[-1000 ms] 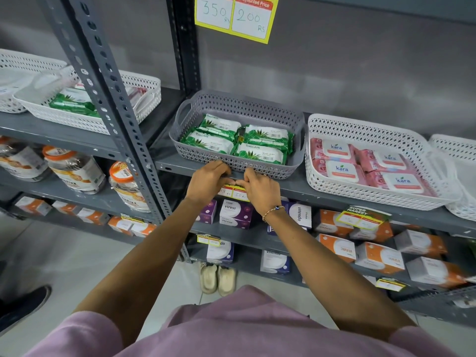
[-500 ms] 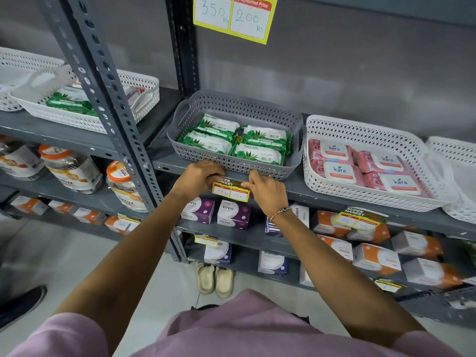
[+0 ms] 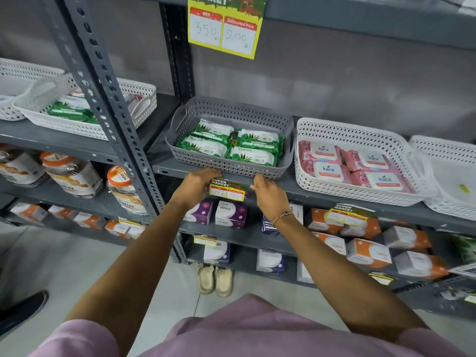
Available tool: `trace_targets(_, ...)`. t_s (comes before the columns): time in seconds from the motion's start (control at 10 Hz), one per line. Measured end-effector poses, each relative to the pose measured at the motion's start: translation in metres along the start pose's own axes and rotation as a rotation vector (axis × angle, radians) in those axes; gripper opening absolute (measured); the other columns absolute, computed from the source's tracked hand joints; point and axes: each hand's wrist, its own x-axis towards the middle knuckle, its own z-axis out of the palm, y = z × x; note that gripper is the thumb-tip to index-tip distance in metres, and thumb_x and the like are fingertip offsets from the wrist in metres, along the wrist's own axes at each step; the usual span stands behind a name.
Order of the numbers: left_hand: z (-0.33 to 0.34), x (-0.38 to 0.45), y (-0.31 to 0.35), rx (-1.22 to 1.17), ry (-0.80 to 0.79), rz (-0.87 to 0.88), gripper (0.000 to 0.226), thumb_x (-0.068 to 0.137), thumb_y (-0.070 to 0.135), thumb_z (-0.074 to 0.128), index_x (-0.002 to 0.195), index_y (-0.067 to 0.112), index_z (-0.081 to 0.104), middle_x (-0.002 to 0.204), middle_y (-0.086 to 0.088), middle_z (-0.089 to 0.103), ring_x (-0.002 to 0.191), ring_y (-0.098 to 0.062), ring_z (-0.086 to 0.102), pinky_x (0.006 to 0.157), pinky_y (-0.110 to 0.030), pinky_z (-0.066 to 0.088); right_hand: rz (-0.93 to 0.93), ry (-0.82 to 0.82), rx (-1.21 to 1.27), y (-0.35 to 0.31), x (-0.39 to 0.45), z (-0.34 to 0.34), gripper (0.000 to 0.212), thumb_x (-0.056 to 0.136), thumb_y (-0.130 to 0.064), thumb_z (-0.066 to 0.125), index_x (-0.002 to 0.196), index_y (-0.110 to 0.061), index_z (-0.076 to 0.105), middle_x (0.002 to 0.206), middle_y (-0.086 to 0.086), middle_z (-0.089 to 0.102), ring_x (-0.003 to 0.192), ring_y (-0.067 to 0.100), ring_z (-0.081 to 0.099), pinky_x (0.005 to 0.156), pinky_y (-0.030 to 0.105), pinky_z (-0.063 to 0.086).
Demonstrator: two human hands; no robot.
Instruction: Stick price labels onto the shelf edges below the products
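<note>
A yellow-and-red price label (image 3: 227,189) sits on the front edge of the grey shelf (image 3: 304,191), just below the grey basket (image 3: 231,166) of green wipe packs (image 3: 233,145). My left hand (image 3: 197,185) presses against the label's left end. My right hand (image 3: 269,194) touches its right end with the fingertips; a bead bracelet is on that wrist. The label's middle shows fully between the two hands.
A white basket (image 3: 342,191) of pink Kara packs stands to the right, with another label (image 3: 346,215) on the edge below it. A large price sign (image 3: 225,29) hangs above. A perforated upright (image 3: 108,104) rises at left. Boxes fill lower shelves; shoes (image 3: 215,280) sit on the floor.
My hands have drawn apart along the shelf edge, so the label now shows between them. The view has tilted up a little.
</note>
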Motion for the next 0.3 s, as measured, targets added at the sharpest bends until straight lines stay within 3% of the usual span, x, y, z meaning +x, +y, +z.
trace_targets(0.1,0.003,-0.016,0.013,0.033,0.04,-0.075,0.051,0.079,-0.015,0.051,0.124,0.007,0.055,0.128,-0.015,0.06,0.116,-0.03,0.059,0.099,-0.047,0.048,-0.025,0.096,-0.046,0.005,-0.014,-0.017,0.024,0.091,-0.021,0.058,0.076,-0.005,0.047,0.055,0.008,0.056,0.04,0.027,0.053,0.035,0.022,0.027)
trace_targets(0.2,0.01,-0.012,0.044,0.07,0.156,-0.028,0.038,0.094,0.011,0.047,0.132,0.007,0.049,0.137,-0.013,0.053,0.127,-0.026,0.05,0.107,-0.04,0.041,-0.024,0.289,0.014,0.015,-0.029,-0.035,0.029,0.093,-0.028,0.046,0.074,-0.006,0.049,0.061,0.007,0.057,0.05,0.024,0.054,0.044,0.027,0.04)
trace_targets(0.3,0.015,0.005,0.082,0.089,0.242,0.143,0.04,0.096,0.015,0.044,0.135,0.005,0.044,0.139,-0.013,0.05,0.133,-0.023,0.042,0.112,-0.035,0.034,-0.018,0.427,0.118,0.023,-0.038,-0.057,0.021,0.092,-0.02,0.053,0.078,-0.004,0.051,0.075,0.012,0.059,0.068,0.024,0.05,0.064,0.03,0.04)
